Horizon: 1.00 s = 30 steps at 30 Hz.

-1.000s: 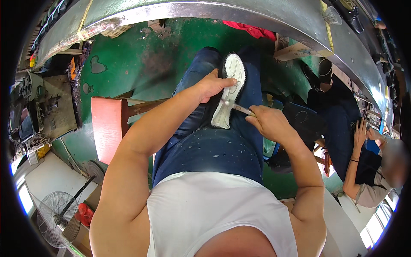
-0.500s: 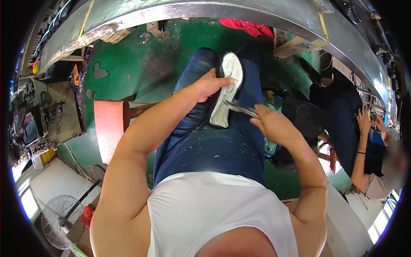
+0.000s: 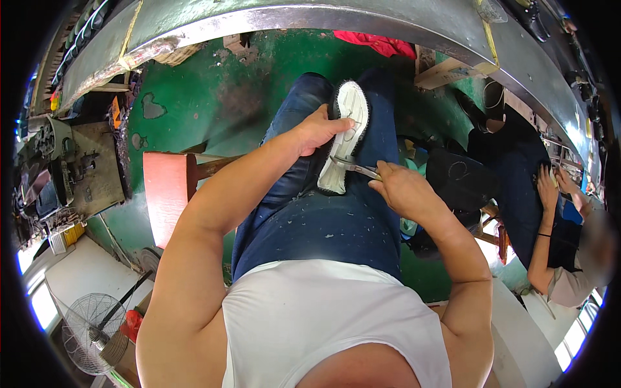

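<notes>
Your left hand (image 3: 318,129) is clamped on the white shoe sole (image 3: 344,139), fingers wrapped over its upper edge and thumb side pressing it down against your jeans (image 3: 323,226). The sole lies tread-up along your thighs, its toe end pointing away from you toward the curved metal bench edge (image 3: 259,22). Your right hand (image 3: 398,191) is closed around the handles of a pair of scissors (image 3: 352,167), whose blades reach left to the sole's near half and touch its edge there; whether the blades are apart or together is too small to tell.

As for progress, I judge the trimming to be partway through: pale flecks are scattered over the denim of your lap, which suggests some material has come off already, and the far half of the sole has a dark, clean-looking border. The near end, where the blades sit, looks like the part in hand. How much edge remains on the side hidden under your left hand cannot be seen.

Left of your lap stands a reddish-orange stool (image 3: 168,197) on the green floor (image 3: 194,110), with a cluttered machine table (image 3: 84,168) beyond it and a fan (image 3: 90,333) low down. On the far right another person (image 3: 569,258) sits working, hands raised near the bench.
</notes>
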Motion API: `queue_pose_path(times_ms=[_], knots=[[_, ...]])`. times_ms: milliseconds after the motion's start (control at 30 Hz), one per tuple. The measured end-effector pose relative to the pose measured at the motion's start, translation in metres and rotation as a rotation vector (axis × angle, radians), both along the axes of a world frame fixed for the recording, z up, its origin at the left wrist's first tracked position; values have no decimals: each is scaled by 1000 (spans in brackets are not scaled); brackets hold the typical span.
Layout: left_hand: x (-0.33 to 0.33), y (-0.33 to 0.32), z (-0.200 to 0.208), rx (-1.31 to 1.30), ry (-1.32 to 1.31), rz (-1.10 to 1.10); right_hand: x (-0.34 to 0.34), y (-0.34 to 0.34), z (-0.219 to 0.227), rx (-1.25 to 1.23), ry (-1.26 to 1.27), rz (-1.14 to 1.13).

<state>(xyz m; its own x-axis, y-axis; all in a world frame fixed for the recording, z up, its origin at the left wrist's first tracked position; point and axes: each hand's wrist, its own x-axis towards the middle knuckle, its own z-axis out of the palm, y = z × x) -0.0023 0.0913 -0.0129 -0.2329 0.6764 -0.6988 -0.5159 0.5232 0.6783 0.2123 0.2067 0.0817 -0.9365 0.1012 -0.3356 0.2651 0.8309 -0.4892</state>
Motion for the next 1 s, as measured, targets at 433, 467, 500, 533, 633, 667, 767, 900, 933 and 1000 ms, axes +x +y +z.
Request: queue_pose_path(times_ms=[433,467,500,533,633,667,767,900,933,1000], knots=[[52,-70,-22,178,321,-269,37,11,-22,-228,-256,-125],[61,-74,-30,192,268,-168,33,15,-15,-219,-225,-141],[67,-75,-31,213,263,-140,30,21,-4,-438,-401,-219],[69,-68,-27,237,258,-104,30,30,4,-655,-575,-286],[73,-65,-17,159,437,-162,32,31,12,-572,-411,-347],[74,-64,-17,163,445,-163,28,25,18,-449,-250,-332],[72,-67,-29,270,591,-254,16,-11,-7,-302,25,-362],[47,-81,-18,305,549,-570,7,-24,2,-137,-132,-152],[45,-78,-11,309,557,-565,8,-22,4,-166,-103,-124],[46,-73,6,208,826,-761,20,-26,-7,-148,-91,-163]])
